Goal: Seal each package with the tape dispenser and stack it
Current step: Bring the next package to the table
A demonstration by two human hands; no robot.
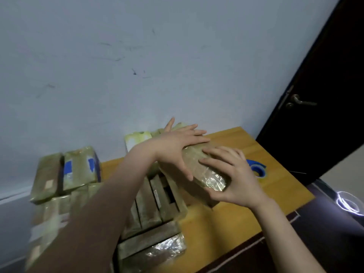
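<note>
A long brown package [194, 164] wrapped in shiny tape lies tilted across the table's middle, its near end resting above other packages. My left hand [177, 146] lies flat on its far top with fingers spread and straight. My right hand [230, 174] holds its near end, thumb under the taped end and fingers over the top. A blue tape dispenser [259, 168] sits on the table right behind my right hand, partly hidden by it.
Several wrapped packages [155, 203] lie packed side by side under my left arm. More packages [65, 174] are stacked at the left by the wall. The yellow wooden table [236, 217] ends at the right. A dark door [315, 85] stands at the right.
</note>
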